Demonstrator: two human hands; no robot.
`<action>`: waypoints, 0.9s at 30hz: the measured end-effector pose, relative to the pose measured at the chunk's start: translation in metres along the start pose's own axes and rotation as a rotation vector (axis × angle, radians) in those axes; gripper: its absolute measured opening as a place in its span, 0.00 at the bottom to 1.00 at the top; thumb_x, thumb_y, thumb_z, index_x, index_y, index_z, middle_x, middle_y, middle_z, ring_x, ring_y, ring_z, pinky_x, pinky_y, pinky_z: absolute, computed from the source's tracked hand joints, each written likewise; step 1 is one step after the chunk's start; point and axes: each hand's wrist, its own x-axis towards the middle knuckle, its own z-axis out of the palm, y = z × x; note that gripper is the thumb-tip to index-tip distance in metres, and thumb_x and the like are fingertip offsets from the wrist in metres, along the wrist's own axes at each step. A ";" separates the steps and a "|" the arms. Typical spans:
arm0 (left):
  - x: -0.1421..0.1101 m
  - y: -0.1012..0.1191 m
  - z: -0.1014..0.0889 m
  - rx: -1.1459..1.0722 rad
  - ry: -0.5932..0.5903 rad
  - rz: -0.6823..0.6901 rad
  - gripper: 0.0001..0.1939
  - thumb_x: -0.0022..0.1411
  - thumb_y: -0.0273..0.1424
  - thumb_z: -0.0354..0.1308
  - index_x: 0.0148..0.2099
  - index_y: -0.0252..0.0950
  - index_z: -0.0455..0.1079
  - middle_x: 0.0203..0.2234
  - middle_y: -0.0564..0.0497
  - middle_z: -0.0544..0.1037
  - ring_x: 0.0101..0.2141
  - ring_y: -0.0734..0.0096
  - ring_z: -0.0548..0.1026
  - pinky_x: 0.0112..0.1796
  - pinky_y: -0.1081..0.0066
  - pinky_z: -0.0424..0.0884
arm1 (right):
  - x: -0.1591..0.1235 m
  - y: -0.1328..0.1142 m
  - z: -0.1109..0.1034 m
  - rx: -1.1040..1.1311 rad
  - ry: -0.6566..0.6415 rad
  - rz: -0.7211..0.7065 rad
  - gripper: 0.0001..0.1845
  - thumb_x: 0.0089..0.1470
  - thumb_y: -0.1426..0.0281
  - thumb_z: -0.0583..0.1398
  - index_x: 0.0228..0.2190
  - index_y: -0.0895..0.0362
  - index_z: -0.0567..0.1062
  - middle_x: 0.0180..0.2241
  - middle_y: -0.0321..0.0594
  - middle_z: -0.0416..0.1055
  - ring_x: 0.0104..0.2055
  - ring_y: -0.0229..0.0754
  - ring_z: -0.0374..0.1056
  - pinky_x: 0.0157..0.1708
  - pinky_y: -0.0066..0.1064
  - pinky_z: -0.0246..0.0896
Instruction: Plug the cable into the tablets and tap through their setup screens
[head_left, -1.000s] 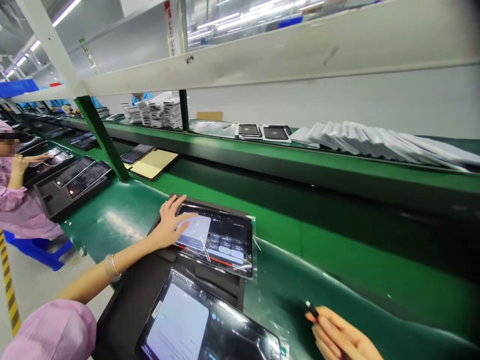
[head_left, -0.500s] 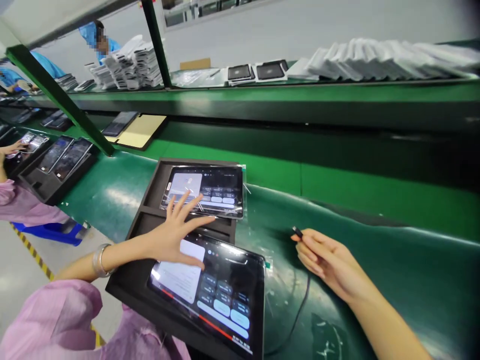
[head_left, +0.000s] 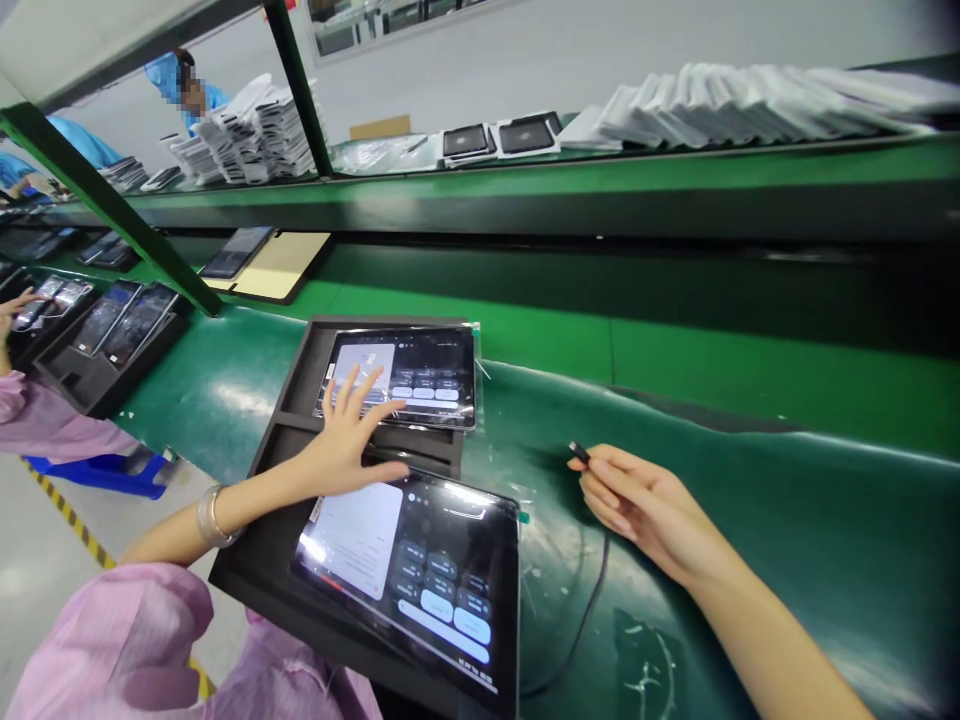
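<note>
The left hand [head_left: 339, 445] reaches, fingers apart, over two tablets [head_left: 439, 365] on a tray [head_left: 259, 575] at the bench's [head_left: 787, 535] near edge, while the right hand [head_left: 649, 512] clamps its fingers on a plug [head_left: 577, 452] beyond the tray's right edge

Free bench [head_left: 529, 415] beside tray [head_left: 262, 562], except cable [head_left: 598, 587]

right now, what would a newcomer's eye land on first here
Probably two lit screens at the centre: a near tablet and a far tablet on a black tray, the left hand spread over them. To the right, the right hand pinches a black plug. White packets fan along the shelf behind.
</note>
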 end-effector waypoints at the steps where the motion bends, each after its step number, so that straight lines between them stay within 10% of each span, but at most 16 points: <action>1: 0.005 -0.005 0.000 0.013 0.021 -0.026 0.37 0.67 0.54 0.60 0.71 0.45 0.58 0.76 0.41 0.38 0.74 0.34 0.31 0.66 0.29 0.32 | 0.000 0.000 0.000 -0.003 -0.005 0.002 0.17 0.58 0.56 0.69 0.34 0.58 0.81 0.21 0.31 0.55 0.19 0.31 0.47 0.21 0.31 0.34; 14: -0.032 0.041 0.000 -0.067 -0.231 0.287 0.61 0.48 0.69 0.64 0.74 0.45 0.51 0.75 0.36 0.41 0.72 0.24 0.35 0.64 0.24 0.30 | 0.000 0.001 -0.003 -0.026 -0.074 0.019 0.21 0.58 0.53 0.69 0.34 0.59 0.77 0.19 0.28 0.59 0.15 0.28 0.46 0.18 0.27 0.35; 27: -0.036 0.041 0.004 -0.082 -0.178 0.227 0.61 0.48 0.65 0.68 0.75 0.45 0.50 0.75 0.33 0.42 0.72 0.25 0.37 0.65 0.25 0.33 | -0.003 0.006 -0.012 -0.088 -0.204 0.046 0.20 0.61 0.53 0.67 0.35 0.59 0.77 0.19 0.31 0.63 0.16 0.31 0.53 0.15 0.25 0.42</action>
